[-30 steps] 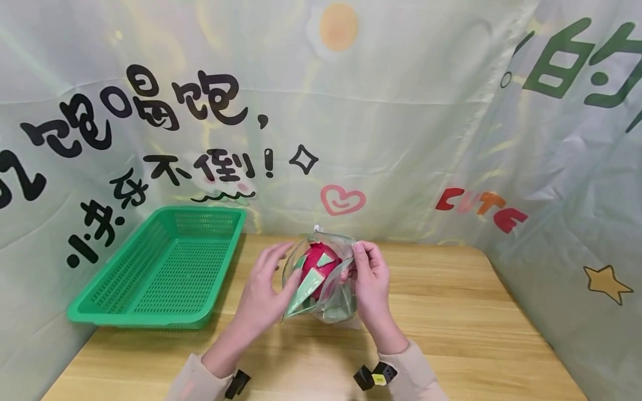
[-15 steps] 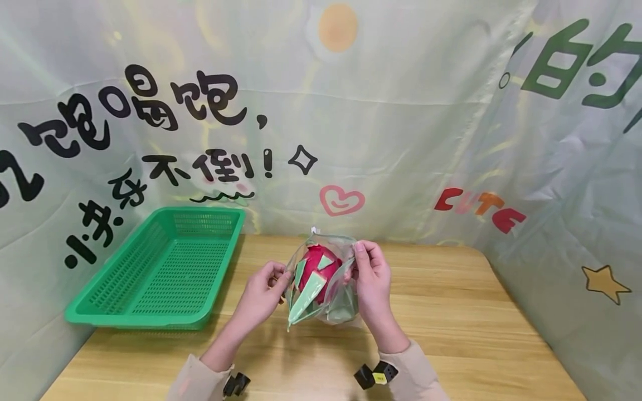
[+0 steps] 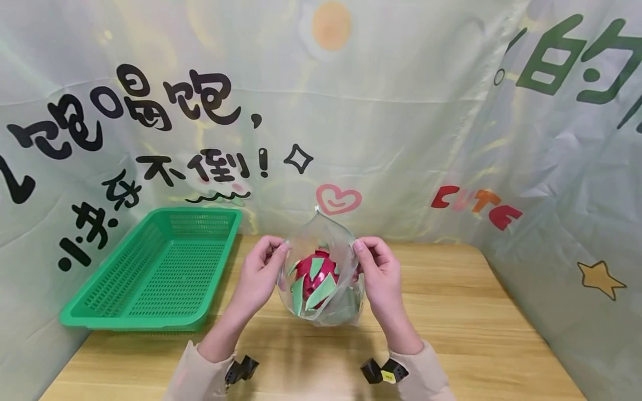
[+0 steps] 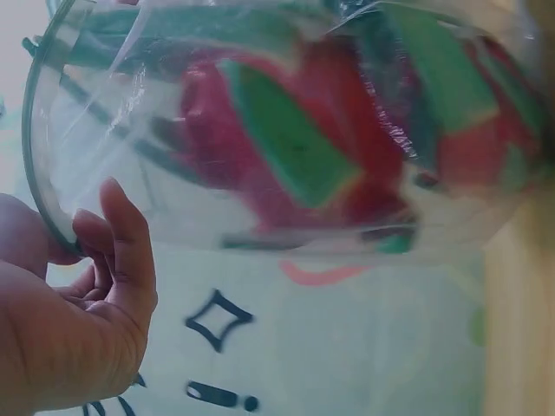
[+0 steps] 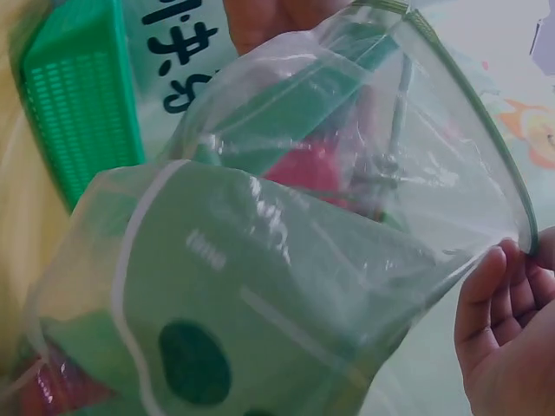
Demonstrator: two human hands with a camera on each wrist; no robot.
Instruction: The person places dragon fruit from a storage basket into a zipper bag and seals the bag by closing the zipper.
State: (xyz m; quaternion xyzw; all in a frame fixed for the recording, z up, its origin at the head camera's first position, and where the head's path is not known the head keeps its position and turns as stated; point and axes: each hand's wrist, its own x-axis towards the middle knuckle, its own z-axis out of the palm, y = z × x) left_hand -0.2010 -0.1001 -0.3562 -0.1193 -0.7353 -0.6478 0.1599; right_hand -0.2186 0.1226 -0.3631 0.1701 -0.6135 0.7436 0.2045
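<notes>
Left hand (image 3: 261,275): pinches the left edge of the clear bag (image 3: 346,301) between thumb and fingers.
Right hand (image 3: 385,273): pinches the opposite edge of the bag in the same manner, the fingertips at its green rim in the right wrist view.
Bag mouth: spread wide between the two hands, turned up toward the head camera, with a small white tab (image 3: 317,209) at its top; whether the bag's bottom touches the table (image 3: 446,303) I cannot tell.
Fruit (image 3: 315,278): red with green scales, inside the bag.
Lower bag: a further patch of red and green (image 5: 65,386) shows there in the right wrist view; whether it is a second fruit I cannot tell.
Bag print: a green panel (image 5: 286,286) with a dark oval (image 5: 195,364).
Basket (image 3: 173,278): green, perforated, on the table, left of the bag and apart from it.
Wrists: pale sleeves (image 3: 426,373), a black device (image 3: 242,370) at each cuff.
Backdrop (image 3: 401,139): pale cloth behind the table, with black lettering (image 3: 205,100), a pink heart (image 3: 339,199), the word CUTE (image 3: 476,206) and a yellow star (image 3: 599,278).
</notes>
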